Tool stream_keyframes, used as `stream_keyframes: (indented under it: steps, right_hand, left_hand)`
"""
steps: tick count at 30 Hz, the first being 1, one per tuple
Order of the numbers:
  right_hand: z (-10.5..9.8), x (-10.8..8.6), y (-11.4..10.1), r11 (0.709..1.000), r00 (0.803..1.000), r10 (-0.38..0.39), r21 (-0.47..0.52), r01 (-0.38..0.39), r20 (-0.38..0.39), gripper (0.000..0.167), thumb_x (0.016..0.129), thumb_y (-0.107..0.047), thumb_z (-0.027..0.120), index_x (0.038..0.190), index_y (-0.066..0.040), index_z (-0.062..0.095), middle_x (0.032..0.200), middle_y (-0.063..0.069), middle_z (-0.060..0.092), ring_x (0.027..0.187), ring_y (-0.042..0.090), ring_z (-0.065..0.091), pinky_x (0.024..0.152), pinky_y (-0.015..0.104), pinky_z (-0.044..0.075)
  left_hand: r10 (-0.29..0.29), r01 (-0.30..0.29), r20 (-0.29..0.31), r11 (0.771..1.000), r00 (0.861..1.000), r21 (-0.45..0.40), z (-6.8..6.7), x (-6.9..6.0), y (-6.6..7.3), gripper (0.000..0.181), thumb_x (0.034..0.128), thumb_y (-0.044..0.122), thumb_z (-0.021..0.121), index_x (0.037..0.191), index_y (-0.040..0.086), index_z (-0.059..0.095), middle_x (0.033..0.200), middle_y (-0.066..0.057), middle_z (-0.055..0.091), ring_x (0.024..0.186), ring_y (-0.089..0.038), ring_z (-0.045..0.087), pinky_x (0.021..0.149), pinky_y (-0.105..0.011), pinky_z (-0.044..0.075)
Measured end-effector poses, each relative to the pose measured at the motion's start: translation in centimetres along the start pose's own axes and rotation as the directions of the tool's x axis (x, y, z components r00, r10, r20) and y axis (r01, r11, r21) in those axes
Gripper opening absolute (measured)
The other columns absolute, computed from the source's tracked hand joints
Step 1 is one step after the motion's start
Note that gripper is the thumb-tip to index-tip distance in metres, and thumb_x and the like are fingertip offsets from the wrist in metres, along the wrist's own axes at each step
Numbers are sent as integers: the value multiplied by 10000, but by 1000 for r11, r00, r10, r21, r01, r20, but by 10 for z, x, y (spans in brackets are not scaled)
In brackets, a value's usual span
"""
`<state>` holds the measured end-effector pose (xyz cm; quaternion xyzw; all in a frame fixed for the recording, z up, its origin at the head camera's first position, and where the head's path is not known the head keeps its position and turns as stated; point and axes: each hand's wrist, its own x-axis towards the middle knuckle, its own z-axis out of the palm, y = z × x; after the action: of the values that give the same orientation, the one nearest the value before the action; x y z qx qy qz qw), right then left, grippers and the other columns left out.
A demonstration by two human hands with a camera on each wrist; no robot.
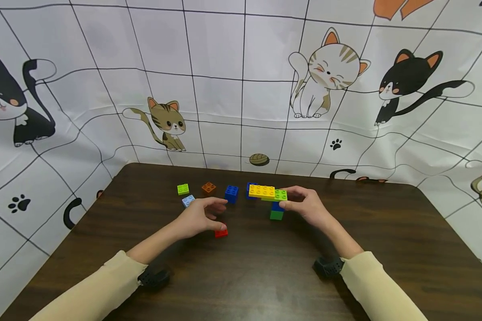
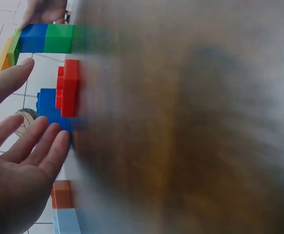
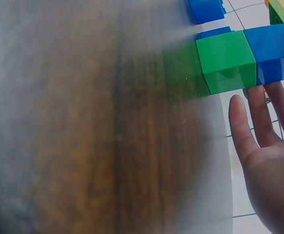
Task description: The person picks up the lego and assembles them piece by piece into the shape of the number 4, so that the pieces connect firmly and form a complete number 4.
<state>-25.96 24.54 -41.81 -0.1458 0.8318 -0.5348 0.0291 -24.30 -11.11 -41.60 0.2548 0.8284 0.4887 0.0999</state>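
My right hand [image 1: 308, 207] holds a stack of toy building bricks between thumb and fingers, at its upper part. A green brick [image 3: 227, 61] forms the base, with a blue brick [image 3: 271, 53] above it. Across the top lie a lime green brick [image 1: 281, 195] and a longer yellow brick [image 1: 262, 191], which juts out leftward. My left hand [image 1: 194, 217] hovers with fingers spread and nothing between them. Its thumb overlaps a red brick [image 1: 222, 233] in the head view; in the left wrist view the red brick [image 2: 70, 88] lies beyond the fingertips, apart from them.
Behind the left hand lie a lime brick [image 1: 182, 189], an orange-brown brick [image 1: 209, 187], a light blue brick [image 1: 188, 200] and a blue brick [image 1: 231, 194]. Another blue brick [image 1: 249, 189] is partly hidden behind the yellow one. A cat-print sheet [image 1: 221, 102] hangs behind the dark wooden table [image 1: 249, 276].
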Motion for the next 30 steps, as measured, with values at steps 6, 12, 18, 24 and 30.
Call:
stream_keyframes:
  steps: [6,12,18,24,30]
  right_hand:
    - [-1,-1,1,1000,1000,-11,20,11,-5,415,933,-194,778,1284,-5,664,1198,159,681,998,304,605,827,268,567]
    - [0,-1,2,999,1000,-27,42,27,9,410,935,-169,773,1285,11,658,1194,164,680,982,290,611,821,266,572]
    - [0,1,4,999,1000,-20,42,20,10,403,943,-169,766,1290,7,661,1200,169,679,989,295,606,829,263,566]
    - [0,0,4,999,1000,-17,46,16,15,413,948,-179,761,1301,10,656,1212,174,677,998,290,608,836,263,562]
    - [1,-1,3,999,1000,-12,47,11,12,423,948,-186,763,1306,10,653,1226,181,674,1006,303,612,842,263,566]
  left_hand:
    - [8,-8,2,999,1000,44,-3,-9,-3,607,825,114,864,1353,-39,609,1209,-166,685,1106,-318,639,904,-427,565]
    - [2,-3,19,998,1000,68,-3,-10,-6,613,804,122,883,1335,-36,622,1166,-142,694,1068,-296,639,895,-396,564]
    - [12,-14,23,996,1000,91,-2,-10,-9,593,799,126,890,1308,-46,637,1134,-111,717,1052,-272,640,888,-374,549]
    - [4,-11,44,990,999,143,-1,-11,-10,585,774,151,911,1278,-13,665,1122,-61,729,1034,-234,636,871,-345,524]
    - [-22,6,75,977,997,212,1,-10,-7,519,756,130,914,1220,19,708,1100,-21,705,1004,-198,615,892,-363,514]
